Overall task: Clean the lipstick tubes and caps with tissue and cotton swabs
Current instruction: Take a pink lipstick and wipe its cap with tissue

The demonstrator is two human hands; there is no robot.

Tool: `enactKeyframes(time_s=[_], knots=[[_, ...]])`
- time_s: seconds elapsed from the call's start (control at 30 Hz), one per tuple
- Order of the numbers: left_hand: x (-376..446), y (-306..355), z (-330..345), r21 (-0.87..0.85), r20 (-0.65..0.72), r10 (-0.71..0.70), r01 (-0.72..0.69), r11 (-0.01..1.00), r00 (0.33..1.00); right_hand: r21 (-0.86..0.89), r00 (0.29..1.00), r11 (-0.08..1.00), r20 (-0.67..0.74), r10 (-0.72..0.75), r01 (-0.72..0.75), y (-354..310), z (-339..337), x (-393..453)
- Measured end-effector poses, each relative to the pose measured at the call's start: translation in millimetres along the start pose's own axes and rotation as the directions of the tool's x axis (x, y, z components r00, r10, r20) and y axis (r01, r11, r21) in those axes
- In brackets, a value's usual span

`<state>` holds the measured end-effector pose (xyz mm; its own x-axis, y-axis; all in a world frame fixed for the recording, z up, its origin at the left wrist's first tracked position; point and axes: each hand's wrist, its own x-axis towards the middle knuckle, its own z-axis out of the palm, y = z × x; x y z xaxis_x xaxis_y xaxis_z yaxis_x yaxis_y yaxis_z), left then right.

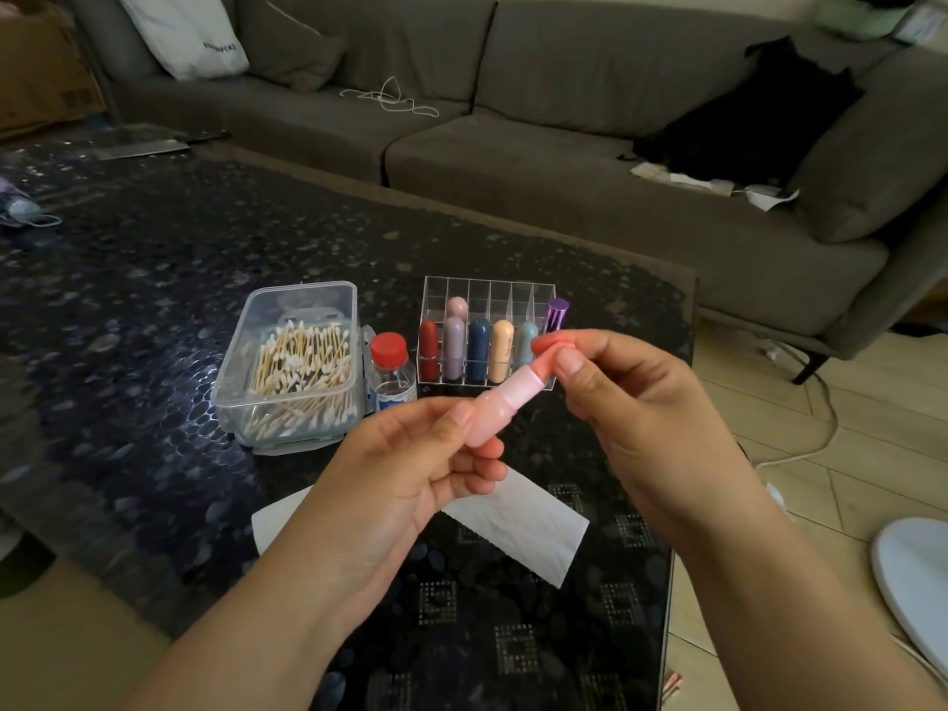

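Both hands hold one pink lipstick (pixel 505 400) above the table (pixel 154 310).

Our left hand (pixel 410 469) pinches its base while our right hand (pixel 631 402) pinches the cap end at 1 o'clock, likely so we can pull it apart. We keep tissue (pixel 528 526) at 6 o'clock beneath, cotton swabs (pixel 302 372) at 10 o'clock, and the organizer (pixel 487 336) at 12 o'clock, all near for wiping.

Pink lipstick tube (pixel 505 400), tilted, held above white tissue (pixel 518 526); six capped lipsticks (pixel 477 348) upright in clear organizer (pixel 487 300); cotton swabs (pixel 302 366) boxed.
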<state>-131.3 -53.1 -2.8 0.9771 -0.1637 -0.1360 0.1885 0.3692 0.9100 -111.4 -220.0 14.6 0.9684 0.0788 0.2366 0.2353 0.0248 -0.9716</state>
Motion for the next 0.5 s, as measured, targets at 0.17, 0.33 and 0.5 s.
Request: enactKeyframes(time_s=[0.17, 0.33, 0.5], knots=[[-1.5, 4.3, 2.7, -0.026, 0.032, -0.013, 0.013, 1.000, 0.999, 0.041, 1.000, 0.999, 0.017, -0.005, 0.004, 2.0, 0.4, 1.3], [-1.6, 5.5, 2.9, -0.064, 0.034, -0.029, 0.031, 0.997, 0.999, 0.068, 0.998, 0.997, 0.052, -0.024, 0.020, 0.2, 0.0, 0.2], [-1.2, 5.2, 2.8, -0.076, 0.030, -0.040, 0.043, 0.996, 0.999, 0.052, 0.997, 0.998, 0.067, -0.043, 0.039, -0.7, 0.0, -0.3]])
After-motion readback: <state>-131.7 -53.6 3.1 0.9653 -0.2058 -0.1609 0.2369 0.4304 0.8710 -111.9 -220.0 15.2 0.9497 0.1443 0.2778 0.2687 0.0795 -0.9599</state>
